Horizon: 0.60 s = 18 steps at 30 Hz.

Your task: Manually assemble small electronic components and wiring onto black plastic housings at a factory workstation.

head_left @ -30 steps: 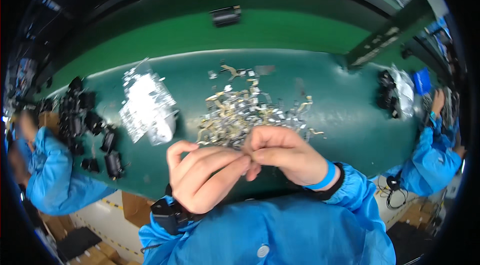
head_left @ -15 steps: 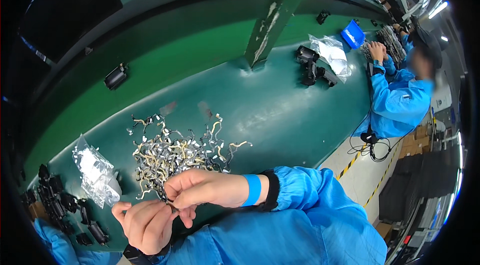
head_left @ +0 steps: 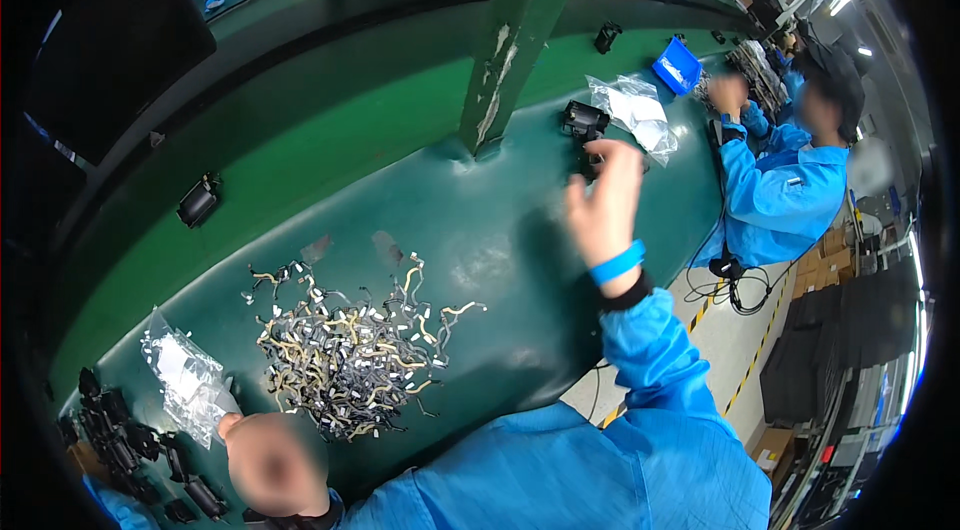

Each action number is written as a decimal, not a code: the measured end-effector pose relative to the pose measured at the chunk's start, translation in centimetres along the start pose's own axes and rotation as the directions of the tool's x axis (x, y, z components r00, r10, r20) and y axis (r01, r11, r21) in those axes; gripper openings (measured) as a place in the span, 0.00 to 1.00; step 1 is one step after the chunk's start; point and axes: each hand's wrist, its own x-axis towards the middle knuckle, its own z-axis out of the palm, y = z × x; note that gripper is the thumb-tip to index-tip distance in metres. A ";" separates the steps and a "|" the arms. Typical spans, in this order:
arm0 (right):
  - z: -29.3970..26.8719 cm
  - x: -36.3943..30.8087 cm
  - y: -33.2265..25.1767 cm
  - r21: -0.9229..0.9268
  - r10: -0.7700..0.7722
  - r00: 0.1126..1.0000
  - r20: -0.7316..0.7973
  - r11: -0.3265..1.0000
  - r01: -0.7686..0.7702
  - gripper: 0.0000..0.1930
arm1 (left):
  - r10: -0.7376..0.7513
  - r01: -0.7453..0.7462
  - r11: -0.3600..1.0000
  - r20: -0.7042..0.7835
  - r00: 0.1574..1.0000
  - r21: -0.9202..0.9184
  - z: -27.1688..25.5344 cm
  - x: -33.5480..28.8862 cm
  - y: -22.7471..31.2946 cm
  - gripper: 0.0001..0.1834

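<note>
My right hand (head_left: pixel 612 205) is stretched out over the bench at the right, thumb and fingers apart. It is just in front of a small group of black cylindrical parts (head_left: pixel 583 117), partly covering them; I cannot tell whether it touches them. Down at the lower left, my left hand (head_left: pixel 275 465) is close to the near edge of a pile of short wire harnesses (head_left: pixel 345 365) in black and yellow with white connectors. A blur hides its fingers and anything in them. Left of the pile lies a clear plastic bag (head_left: pixel 188 375) with white pieces.
Several black parts (head_left: pixel 120 440) are heaped at the far left. A single black part (head_left: pixel 200 200) lies by the green back panel. A green post (head_left: pixel 500 60) rises from the bench. Beyond my right hand are another clear bag (head_left: pixel 640 115), a blue bin (head_left: pixel 678 67) and a co-worker (head_left: pixel 785 190).
My hands were together at the pile's near edge, pinching something small. The right hand has moved away to the black parts at the right; the left stays low at the left.
</note>
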 end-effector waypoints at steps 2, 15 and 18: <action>0.1 0.3 4.5 -0.309 0.093 0.995 -0.046 0.946 -0.102 0.25 | -0.192 0.182 0.979 -0.114 0.975 -0.095 0.7 -0.7 -0.6 0.07; -0.7 2.7 7.3 -0.240 -0.013 0.934 0.356 0.965 0.104 0.37 | -0.293 0.253 0.928 -0.119 0.949 -0.274 1.6 -1.9 -0.3 0.16; -1.0 1.9 5.8 -0.056 -0.097 0.936 0.339 0.991 0.123 0.30 | -0.362 0.275 0.871 -0.154 0.919 -0.407 2.2 -2.0 0.2 0.18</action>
